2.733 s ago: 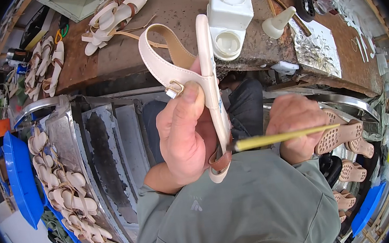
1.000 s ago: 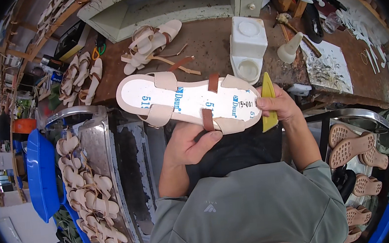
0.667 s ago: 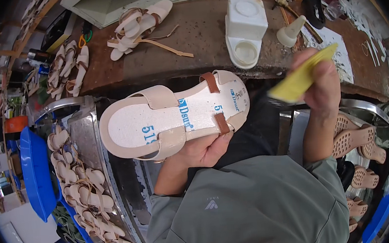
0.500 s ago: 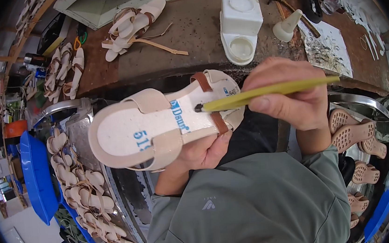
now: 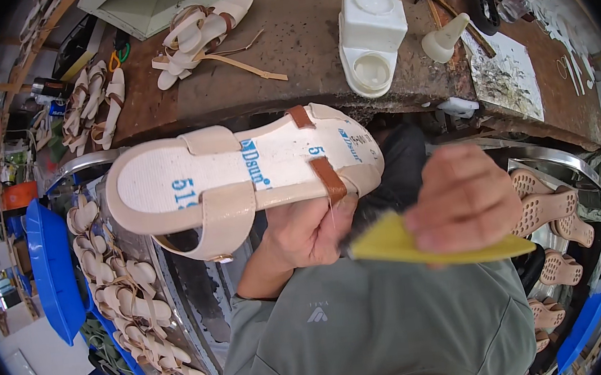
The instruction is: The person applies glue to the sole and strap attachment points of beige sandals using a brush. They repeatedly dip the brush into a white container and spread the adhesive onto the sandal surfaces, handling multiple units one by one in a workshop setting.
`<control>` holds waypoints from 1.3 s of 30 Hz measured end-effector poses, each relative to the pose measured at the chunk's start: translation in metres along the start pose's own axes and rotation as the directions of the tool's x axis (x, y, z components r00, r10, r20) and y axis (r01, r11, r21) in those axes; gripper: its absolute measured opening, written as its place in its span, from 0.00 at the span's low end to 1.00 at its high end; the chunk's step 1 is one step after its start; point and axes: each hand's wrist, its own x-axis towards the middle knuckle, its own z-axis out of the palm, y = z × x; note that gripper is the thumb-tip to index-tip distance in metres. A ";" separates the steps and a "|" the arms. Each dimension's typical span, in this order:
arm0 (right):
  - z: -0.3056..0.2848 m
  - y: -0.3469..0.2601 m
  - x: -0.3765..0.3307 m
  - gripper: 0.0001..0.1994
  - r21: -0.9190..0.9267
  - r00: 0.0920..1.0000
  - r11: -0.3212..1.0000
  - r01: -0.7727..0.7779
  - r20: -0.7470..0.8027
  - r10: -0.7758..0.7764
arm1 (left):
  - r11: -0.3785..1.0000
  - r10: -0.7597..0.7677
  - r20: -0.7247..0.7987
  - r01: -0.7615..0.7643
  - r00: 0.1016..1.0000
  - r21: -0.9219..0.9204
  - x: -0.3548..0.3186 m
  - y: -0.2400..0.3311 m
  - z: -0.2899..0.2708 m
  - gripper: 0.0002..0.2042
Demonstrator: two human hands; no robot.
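My left hand [image 5: 306, 232] grips a beige sandal [image 5: 223, 175] from beneath, its fingers partly hidden under it. The sandal lies level, toe toward the left, with a white underside carrying blue print, beige straps folded over its edges and brown strap ends near the heel. A flat yellow brush [image 5: 392, 242] is closed in my right hand [image 5: 464, 197], which is blurred by motion. The dark bristle end points left, close to my left hand and below the sandal's heel end; whether it touches a thread or the strap there, I cannot tell.
On the brown bench stand a white glue container [image 5: 373, 25] with an open cup and a cone-tipped bottle [image 5: 445, 40]. A strapped sandal [image 5: 206, 34] lies at the back. Sandal uppers [image 5: 134, 301] crowd the left rack; pinkish soles [image 5: 545, 209] fill the right one. A blue bin [image 5: 55, 272] is far left.
The brush has left the sandal's white underside and come down toward me, turning so its wide face shows. My left hand has shifted the sandal slightly left.
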 end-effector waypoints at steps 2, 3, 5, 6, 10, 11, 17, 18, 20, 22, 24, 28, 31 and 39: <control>0.009 0.002 -0.005 0.11 -0.103 0.977 0.988 -0.119 -0.187 0.098 | 0.999 -0.029 0.052 0.026 0.998 0.045 -0.005 -0.001 -0.004 0.13; 0.009 0.001 -0.003 0.11 -0.120 0.961 0.971 -0.205 -0.212 0.177 | 0.999 -0.038 0.049 0.037 0.998 0.018 -0.005 -0.001 -0.004 0.13; 0.007 -0.003 0.000 0.11 -0.078 0.963 0.973 -0.218 -0.177 0.201 | 0.999 -0.034 0.021 0.034 0.999 -0.007 -0.002 0.000 -0.002 0.12; 0.004 -0.004 0.000 0.11 -0.015 0.983 0.990 -0.142 -0.120 0.139 | 1.000 -0.022 -0.004 0.022 1.000 -0.003 0.001 0.001 0.000 0.11; 0.013 0.004 -0.006 0.09 -0.141 0.929 0.965 -0.223 -0.332 0.166 | 0.999 0.025 -0.074 -0.026 0.997 -0.022 0.008 0.001 0.006 0.06; 0.012 0.004 -0.002 0.11 -0.071 0.928 0.965 -0.253 -0.299 0.221 | 0.999 0.031 -0.074 -0.032 0.997 -0.014 0.008 0.001 0.006 0.06; 0.012 0.007 -0.011 0.06 0.434 0.589 0.784 -0.443 -0.518 0.620 | 1.000 0.016 -0.102 -0.016 0.995 0.006 0.008 -0.002 0.007 0.06; 0.011 0.005 -0.007 0.06 0.346 0.602 0.741 -0.575 -0.435 0.670 | 0.998 0.038 -0.091 -0.034 0.995 0.043 0.009 -0.003 0.007 0.07; 0.012 0.007 -0.006 0.07 0.312 0.734 0.822 -0.476 -0.375 0.567 | 1.000 0.002 -0.079 0.001 0.997 0.027 0.010 -0.004 0.007 0.07; 0.009 0.010 -0.011 0.07 0.465 0.744 0.821 -0.331 -0.406 0.530 | 1.000 -0.021 -0.116 0.023 0.993 0.017 0.011 -0.010 0.005 0.07; 0.005 0.017 -0.021 0.07 0.470 0.579 0.798 -0.378 -0.552 0.600 | 1.000 -0.027 -0.195 0.029 0.980 0.004 0.016 -0.027 0.005 0.08; -0.008 0.065 -0.066 0.07 0.434 0.233 0.568 -0.700 -0.613 0.755 | 0.824 -0.481 -0.273 0.323 0.833 -0.466 0.003 -0.114 0.002 0.13; -0.005 0.092 -0.097 0.08 0.229 0.204 0.407 -0.884 -0.595 0.777 | 0.662 -0.610 -0.238 0.321 0.756 -0.677 0.007 -0.169 0.013 0.12; 0.000 0.110 -0.111 0.06 -0.162 0.379 0.350 -0.923 -0.552 0.743 | 0.551 -0.660 -0.069 0.421 0.748 -0.721 -0.003 -0.213 0.018 0.15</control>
